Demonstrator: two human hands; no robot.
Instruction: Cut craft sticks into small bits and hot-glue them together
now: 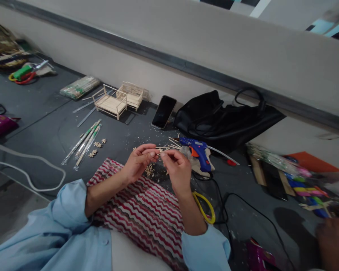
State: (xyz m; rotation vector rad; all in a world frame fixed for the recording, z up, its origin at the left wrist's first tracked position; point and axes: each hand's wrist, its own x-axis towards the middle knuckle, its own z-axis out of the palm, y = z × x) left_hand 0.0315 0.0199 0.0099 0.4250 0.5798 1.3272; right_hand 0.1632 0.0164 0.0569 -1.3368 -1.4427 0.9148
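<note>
My left hand (139,164) and my right hand (179,171) meet above the table's front edge, fingertips pinched around a thin wooden stick (160,152). Fingers cover most of the stick. Just beneath lies a heap of tiny cut wooden bits (149,170). Behind my right fingers are loose sticks (173,143), and beside that hand a blue glue gun (199,150) rests on its side. A striped red and white cloth (138,214) spreads below my forearms. Two miniature furniture pieces made of sticks, a bed-like frame (110,104) and a bench-like one (131,96), stand further back.
A phone (164,112) leans near the wall by a black bag (223,118). Wrapped sticks (84,145) and flower-shaped pieces (97,144) lie left. Yellow scissor handles (211,210) and a black cable (257,209) are right. Another person's blurred hand (333,241) shows lower right.
</note>
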